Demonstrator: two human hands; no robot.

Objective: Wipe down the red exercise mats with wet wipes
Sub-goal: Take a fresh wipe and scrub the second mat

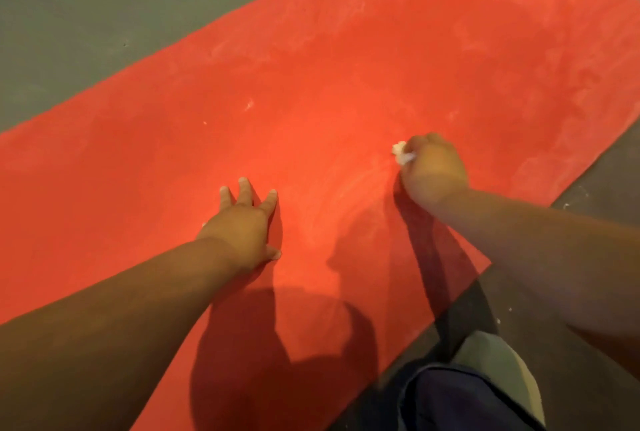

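The red mat (311, 67) lay flat on the grey floor (69, 15), and the job looked barely half done. Faint wiping streaks showed only between the hands, and pale smudges marked its middle and far right end, though blur made dust and damp hard to tell apart. The left hand (242, 223) pressed flat on the mat, fingers spread and empty; well to its right, the right hand (433, 171) bunched around a crumpled wet wipe (400, 150) against the mat.
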